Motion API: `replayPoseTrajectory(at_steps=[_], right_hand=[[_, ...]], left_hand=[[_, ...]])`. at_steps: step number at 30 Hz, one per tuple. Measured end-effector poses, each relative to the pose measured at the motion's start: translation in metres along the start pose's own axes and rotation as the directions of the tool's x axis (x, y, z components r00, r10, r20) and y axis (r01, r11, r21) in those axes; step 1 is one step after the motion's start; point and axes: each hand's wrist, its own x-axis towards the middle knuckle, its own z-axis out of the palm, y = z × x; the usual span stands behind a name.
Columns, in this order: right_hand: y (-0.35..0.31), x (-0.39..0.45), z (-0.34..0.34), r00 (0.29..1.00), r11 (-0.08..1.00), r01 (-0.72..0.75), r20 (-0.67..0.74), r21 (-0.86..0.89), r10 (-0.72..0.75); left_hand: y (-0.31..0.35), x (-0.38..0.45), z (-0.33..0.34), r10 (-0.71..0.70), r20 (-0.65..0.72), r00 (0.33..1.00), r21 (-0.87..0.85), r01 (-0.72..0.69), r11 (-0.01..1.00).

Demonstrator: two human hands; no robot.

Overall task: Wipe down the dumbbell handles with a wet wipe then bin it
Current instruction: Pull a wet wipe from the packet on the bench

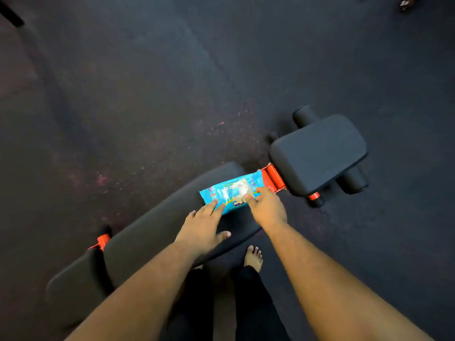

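Now R hand (pixel 267 207) pinches wipe (pixel 242 193) at blue pack (pixel 221 195); L hand (pixel 204 230) steadies pack.

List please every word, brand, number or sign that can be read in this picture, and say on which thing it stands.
None can be read for certain.
Wipes pack on the bench: large white letters, upside down and blurred, unreadable.
Same pack: small dark blue badges near its ends and near edge, too small to read.
The left hand rests its fingers on the pack; the right hand pinches at its opening.

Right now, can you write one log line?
step: take wipe | left hand: steadies wipes pack | right hand: pinches wipe | place: bench
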Motion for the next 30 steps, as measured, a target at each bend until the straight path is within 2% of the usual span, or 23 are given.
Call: replayPoseTrajectory(at_steps=[3, 5, 8, 12, 16, 18, 22, 25, 27, 30], right_hand=[[-0.002, 0.020, 0.008, 0.999, 0.995, -0.039, 0.009, -0.087, 0.040], [-0.003, 0.024, 0.011, 0.997, 0.994, -0.073, 0.008, -0.077, 0.074], [0.003, 0.029, 0.015, 0.999, 0.998, -0.036, -0.001, -0.060, 0.036], [0.011, 0.031, 0.008, 0.999, 0.997, -0.009, -0.043, 0.074, 0.012], [0.015, 0.031, -0.004, 0.996, 0.939, -0.009, -0.079, 0.343, 0.039], [0.018, 0.029, -0.009, 0.989, 0.870, -0.008, -0.126, 0.494, 0.080], [0.025, 0.025, -0.026, 0.949, 0.652, 0.003, -0.208, 0.758, 0.238], [0.031, 0.022, -0.046, 0.909, 0.558, 0.036, -0.259, 0.829, 0.326], [0.042, 0.019, -0.054, 0.903, 0.577, 0.016, -0.260, 0.817, 0.343], [0.070, 0.016, -0.056, 0.917, 0.650, -0.053, -0.221, 0.758, 0.333]], left_hand=[[-0.003, 0.027, 0.005, 0.032, 0.046, 0.998, 0.086, -0.036, 0.996], [-0.005, 0.042, 0.006, 0.057, 0.062, 0.996, 0.107, -0.064, 0.992], [-0.008, 0.053, 0.009, 0.073, 0.093, 0.993, 0.149, -0.087, 0.985], [-0.011, 0.057, 0.010, 0.059, 0.166, 0.984, 0.173, -0.088, 0.981], [-0.016, 0.059, 0.009, 0.051, 0.184, 0.982, 0.209, -0.089, 0.974], [-0.015, 0.059, 0.008, 0.052, 0.185, 0.981, 0.228, -0.094, 0.969], [-0.010, 0.062, 0.000, 0.046, 0.193, 0.980, 0.269, -0.099, 0.958], [-0.002, 0.068, -0.001, 0.080, 0.135, 0.988, 0.347, -0.123, 0.930], [0.006, 0.076, 0.001, 0.127, 0.109, 0.986, 0.368, -0.158, 0.916], [0.021, 0.092, 0.006, 0.170, 0.141, 0.975, 0.398, -0.213, 0.892]])
